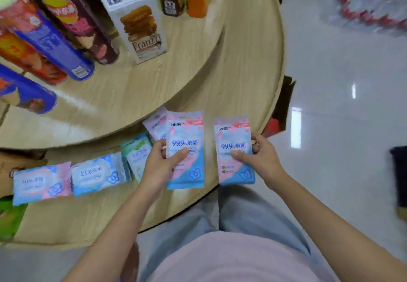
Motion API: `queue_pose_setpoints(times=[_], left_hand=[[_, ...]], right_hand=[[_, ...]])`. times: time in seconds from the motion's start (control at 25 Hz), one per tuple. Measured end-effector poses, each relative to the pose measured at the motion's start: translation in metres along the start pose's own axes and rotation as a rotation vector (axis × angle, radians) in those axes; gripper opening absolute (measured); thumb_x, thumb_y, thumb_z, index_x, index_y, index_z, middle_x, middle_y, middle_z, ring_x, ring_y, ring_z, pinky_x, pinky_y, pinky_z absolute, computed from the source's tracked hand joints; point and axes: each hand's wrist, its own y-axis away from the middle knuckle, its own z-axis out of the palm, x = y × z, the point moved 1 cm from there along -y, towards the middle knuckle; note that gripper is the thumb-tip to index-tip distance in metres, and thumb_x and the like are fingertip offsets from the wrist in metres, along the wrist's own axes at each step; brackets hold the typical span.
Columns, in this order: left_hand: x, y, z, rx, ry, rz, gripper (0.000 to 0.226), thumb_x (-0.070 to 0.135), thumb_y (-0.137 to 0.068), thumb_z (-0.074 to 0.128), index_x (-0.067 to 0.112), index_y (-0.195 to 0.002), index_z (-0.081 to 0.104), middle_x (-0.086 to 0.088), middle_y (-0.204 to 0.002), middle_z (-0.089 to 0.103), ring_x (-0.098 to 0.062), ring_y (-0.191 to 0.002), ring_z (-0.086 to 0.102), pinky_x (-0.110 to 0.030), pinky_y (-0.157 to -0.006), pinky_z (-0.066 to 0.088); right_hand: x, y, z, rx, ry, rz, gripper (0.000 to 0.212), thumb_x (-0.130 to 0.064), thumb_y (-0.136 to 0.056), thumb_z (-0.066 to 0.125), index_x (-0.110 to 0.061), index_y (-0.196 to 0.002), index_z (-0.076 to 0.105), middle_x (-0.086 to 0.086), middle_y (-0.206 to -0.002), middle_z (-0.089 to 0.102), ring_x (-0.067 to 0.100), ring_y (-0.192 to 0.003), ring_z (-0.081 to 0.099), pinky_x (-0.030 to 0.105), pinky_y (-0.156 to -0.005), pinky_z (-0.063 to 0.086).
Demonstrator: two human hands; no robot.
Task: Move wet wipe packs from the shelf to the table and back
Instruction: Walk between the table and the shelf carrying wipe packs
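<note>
Shop: tiered display shelf (248, 66) of snacks (141, 28)

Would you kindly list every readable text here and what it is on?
"Franzzi": biscuit box.
"洁柔", "10", "99.9%杀菌": left pack in the left hand; same on right pack in the right hand.
"EDI": white pack on lower shelf.
Tubes, other packs: too blurred.

glossy white floor (330, 72), round wooden shelf tiers (246, 61)
</note>
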Motion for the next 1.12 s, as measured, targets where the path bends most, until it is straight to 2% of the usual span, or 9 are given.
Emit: queue_pose_setpoints(times=[0.24,0.4,0.48,0.56,0.72,0.8,0.96,1.12], left_hand=[[0.007,0.010,0.113,-0.409,-0.342,0.033,0.040,0.017,-0.077,0.077,0.008,-0.107,0.052,-0.007,-0.092,0.070,-0.020,-0.077,0.067,-0.036,-0.072,0.054],[-0.009,0.048,0.217,-0.730,-0.536,0.093,0.029,0.015,-0.079,0.074,0.012,-0.099,0.054,-0.004,-0.090,0.070,-0.009,-0.071,0.068,-0.025,-0.064,0.055],[-0.025,0.073,0.268,-0.858,-0.614,0.077,0.033,0.016,-0.076,0.077,0.011,-0.099,0.054,-0.007,-0.095,0.071,-0.019,-0.081,0.069,-0.036,-0.075,0.056],[-0.046,0.103,0.324,-0.975,-0.696,0.078,0.041,0.018,-0.075,0.078,0.006,-0.107,0.054,-0.007,-0.096,0.072,-0.024,-0.084,0.070,-0.039,-0.078,0.056],[-0.093,0.170,0.419,-1.104,-0.800,0.112,0.048,0.021,-0.073,0.080,0.007,-0.111,0.053,-0.007,-0.096,0.071,-0.019,-0.078,0.070,-0.033,-0.070,0.056],[-0.120,0.202,0.455,-1.146,-0.834,0.123,0.041,0.020,-0.075,0.078,0.009,-0.107,0.054,-0.004,-0.090,0.071,-0.012,-0.069,0.070,-0.027,-0.061,0.054],[-0.169,0.267,0.511,-1.237,-0.886,0.083,0.035,0.018,-0.077,0.075,0.009,-0.103,0.054,-0.002,-0.086,0.070,-0.007,-0.064,0.068,-0.020,-0.054,0.051],[-0.201,0.314,0.572,-1.319,-0.934,0.024,0.032,0.015,-0.078,0.074,0.010,-0.103,0.054,-0.002,-0.088,0.071,-0.009,-0.066,0.070,-0.020,-0.054,0.053]], right_hand=[[0.080,0.100,-0.071,0.415,-0.287,0.084,0.048,-0.002,-0.071,0.078,-0.008,-0.112,0.054,0.012,-0.097,0.072,0.018,-0.072,0.071,0.030,-0.065,0.060],[0.135,0.167,-0.119,0.691,-0.544,0.099,0.047,-0.003,-0.072,0.078,-0.010,-0.112,0.054,0.005,-0.092,0.074,0.012,-0.069,0.072,0.024,-0.057,0.056],[0.162,0.198,-0.139,0.812,-0.657,0.103,0.047,-0.005,-0.071,0.079,-0.011,-0.111,0.055,0.003,-0.090,0.074,0.013,-0.070,0.072,0.023,-0.057,0.056],[0.191,0.227,-0.164,0.939,-0.758,0.108,0.046,-0.005,-0.070,0.080,-0.013,-0.109,0.056,0.002,-0.089,0.075,0.013,-0.070,0.072,0.022,-0.056,0.055],[0.238,0.279,-0.225,1.103,-0.892,0.091,0.041,0.000,-0.071,0.078,-0.013,-0.104,0.056,0.002,-0.089,0.073,0.011,-0.064,0.071,0.022,-0.054,0.055],[0.257,0.304,-0.262,1.152,-0.915,0.075,0.041,0.000,-0.072,0.077,-0.014,-0.104,0.055,0.001,-0.088,0.073,0.012,-0.065,0.071,0.024,-0.055,0.055],[0.288,0.359,-0.347,1.316,-0.901,0.047,0.046,-0.005,-0.071,0.079,-0.014,-0.109,0.056,0.004,-0.095,0.072,0.018,-0.078,0.071,0.029,-0.066,0.058],[0.308,0.403,-0.425,1.476,-0.946,-0.021,0.044,-0.004,-0.073,0.077,-0.014,-0.108,0.053,0.002,-0.091,0.070,0.009,-0.067,0.070,0.022,-0.055,0.055]])
